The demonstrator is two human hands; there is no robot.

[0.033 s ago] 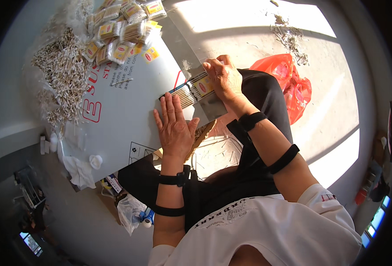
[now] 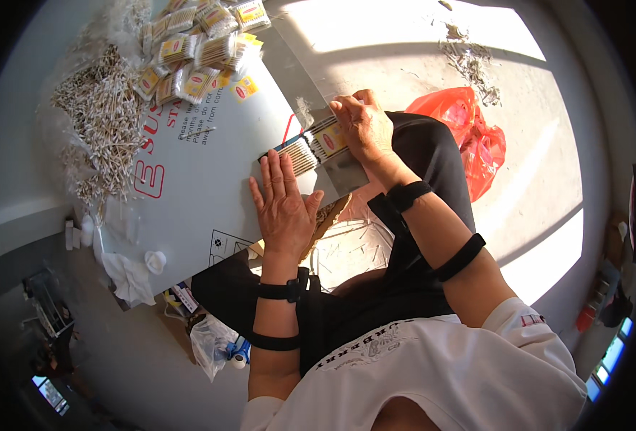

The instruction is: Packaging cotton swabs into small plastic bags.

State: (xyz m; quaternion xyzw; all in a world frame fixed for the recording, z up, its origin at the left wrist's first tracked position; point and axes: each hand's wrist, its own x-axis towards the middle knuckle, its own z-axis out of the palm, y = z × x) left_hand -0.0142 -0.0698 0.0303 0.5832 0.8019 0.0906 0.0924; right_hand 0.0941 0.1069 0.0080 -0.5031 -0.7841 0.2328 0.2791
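My left hand (image 2: 286, 205) lies flat on the board with its fingers stretched out. Its fingertips touch the end of a row of cotton swabs (image 2: 298, 156), lined up side by side along a dark blue strip. The other end of the row meets a clear packet (image 2: 326, 141) with a yellow label. My right hand (image 2: 367, 129) closes its bent fingers at the packet's far end, by the board's edge; the palm hides part of the packet. How far the swabs reach into the packet I cannot tell.
The grey-white printed board (image 2: 210, 187) bears a heap of loose swabs (image 2: 102, 122) at left and filled swab packets (image 2: 203, 54) at the back. Crumpled white tissue (image 2: 130, 276) lies at its near left corner. A red plastic bag (image 2: 469, 136) sits on the floor beside my right knee.
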